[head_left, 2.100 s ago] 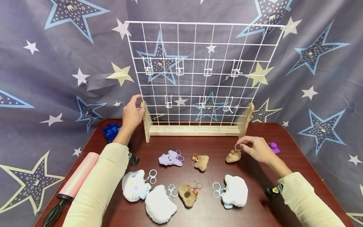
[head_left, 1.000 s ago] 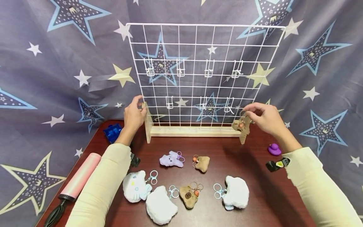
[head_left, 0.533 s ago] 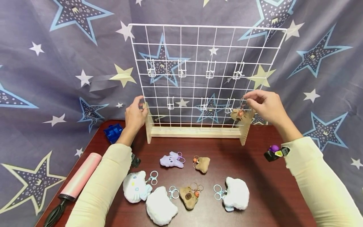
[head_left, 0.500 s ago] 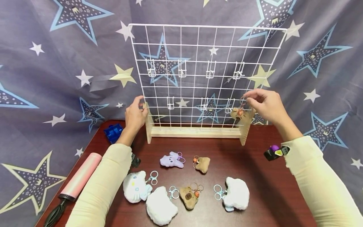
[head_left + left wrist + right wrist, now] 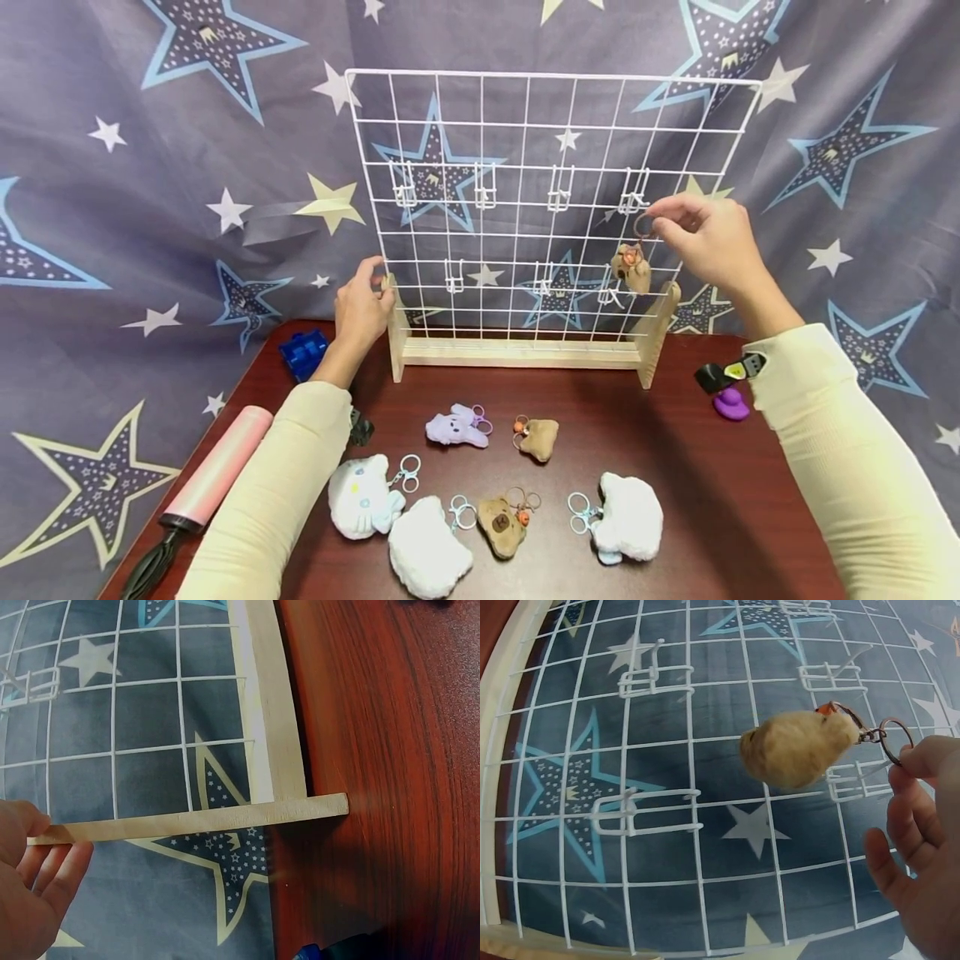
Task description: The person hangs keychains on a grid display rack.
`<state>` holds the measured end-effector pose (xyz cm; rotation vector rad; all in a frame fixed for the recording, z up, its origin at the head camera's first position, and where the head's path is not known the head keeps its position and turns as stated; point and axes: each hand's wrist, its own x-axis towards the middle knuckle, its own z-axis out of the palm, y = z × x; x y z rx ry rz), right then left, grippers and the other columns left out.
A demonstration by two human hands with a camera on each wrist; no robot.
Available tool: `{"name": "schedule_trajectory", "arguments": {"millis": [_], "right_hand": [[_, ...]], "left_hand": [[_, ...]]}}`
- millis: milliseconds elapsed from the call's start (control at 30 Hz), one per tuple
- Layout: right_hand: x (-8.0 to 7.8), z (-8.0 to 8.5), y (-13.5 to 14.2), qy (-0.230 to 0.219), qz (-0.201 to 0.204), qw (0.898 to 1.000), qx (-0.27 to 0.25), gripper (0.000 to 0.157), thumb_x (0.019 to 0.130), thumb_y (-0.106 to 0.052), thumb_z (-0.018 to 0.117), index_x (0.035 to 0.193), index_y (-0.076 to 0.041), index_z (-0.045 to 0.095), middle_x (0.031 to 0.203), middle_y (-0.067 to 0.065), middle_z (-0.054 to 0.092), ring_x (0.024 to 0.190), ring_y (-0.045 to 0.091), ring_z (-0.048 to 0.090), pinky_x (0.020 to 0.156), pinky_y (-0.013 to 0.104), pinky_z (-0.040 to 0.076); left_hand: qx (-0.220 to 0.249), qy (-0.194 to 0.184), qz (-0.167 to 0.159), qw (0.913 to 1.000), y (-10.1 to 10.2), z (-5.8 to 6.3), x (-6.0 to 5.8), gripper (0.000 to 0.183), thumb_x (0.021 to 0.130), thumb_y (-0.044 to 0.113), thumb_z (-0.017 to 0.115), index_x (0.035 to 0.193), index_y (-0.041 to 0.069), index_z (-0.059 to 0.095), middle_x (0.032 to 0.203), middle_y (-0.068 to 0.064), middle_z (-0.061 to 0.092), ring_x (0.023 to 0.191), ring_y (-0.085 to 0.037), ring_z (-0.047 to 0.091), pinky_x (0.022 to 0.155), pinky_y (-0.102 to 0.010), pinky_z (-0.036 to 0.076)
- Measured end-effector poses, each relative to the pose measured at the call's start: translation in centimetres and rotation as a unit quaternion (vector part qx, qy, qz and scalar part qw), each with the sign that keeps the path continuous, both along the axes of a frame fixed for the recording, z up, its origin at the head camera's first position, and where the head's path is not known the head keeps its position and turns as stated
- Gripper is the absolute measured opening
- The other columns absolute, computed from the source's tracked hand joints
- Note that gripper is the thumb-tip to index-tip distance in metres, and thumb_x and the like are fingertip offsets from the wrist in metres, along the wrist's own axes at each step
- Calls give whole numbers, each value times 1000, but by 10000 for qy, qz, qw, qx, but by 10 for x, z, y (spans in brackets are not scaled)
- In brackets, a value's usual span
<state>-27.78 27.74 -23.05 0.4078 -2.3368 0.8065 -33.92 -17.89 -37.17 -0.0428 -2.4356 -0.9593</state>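
Note:
My right hand pinches the metal ring of a small brown plush keychain. The plush dangles in front of the white wire grid rack, just below the upper row's rightmost hook. In the right wrist view the plush shows its back, with a bit of orange near the chain. My left hand grips the top of the rack's left wooden upright, thumb on one side and fingers on the other, as the left wrist view shows on the upright.
On the table lie a purple plush keychain, two brown ones and several white ones. A pink pump and a blue object lie left; a purple duck sits right. More white hooks hang on the grid.
My right hand has lifted the brown plush keychain from the table, up past the lower hooks to near the upper row. My left hand stays on the upright.

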Motion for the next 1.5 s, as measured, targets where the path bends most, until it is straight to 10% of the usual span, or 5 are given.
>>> {"name": "schedule_trajectory", "arguments": {"millis": [833,1500], "right_hand": [[-12,1,5,-242,-294,9989,-272,23,94,-25,66,108,-10,77,73,-45,53,68,-14,53,65,14,39],[3,-47,29,-336,-182,9992,118,17,93,-16,68,105,-10,77,72,-47,51,63,-15,49,63,13,37]], "left_hand": [[56,-54,-25,10000,0,0,0,54,89,14,65,142,18,54,124,-16,73,104,-33,75,99,-55,49],[92,136,-140,9998,-1,-2,-1,54,89,9,67,141,16,56,119,-15,75,101,-32,76,98,-53,51]]}}
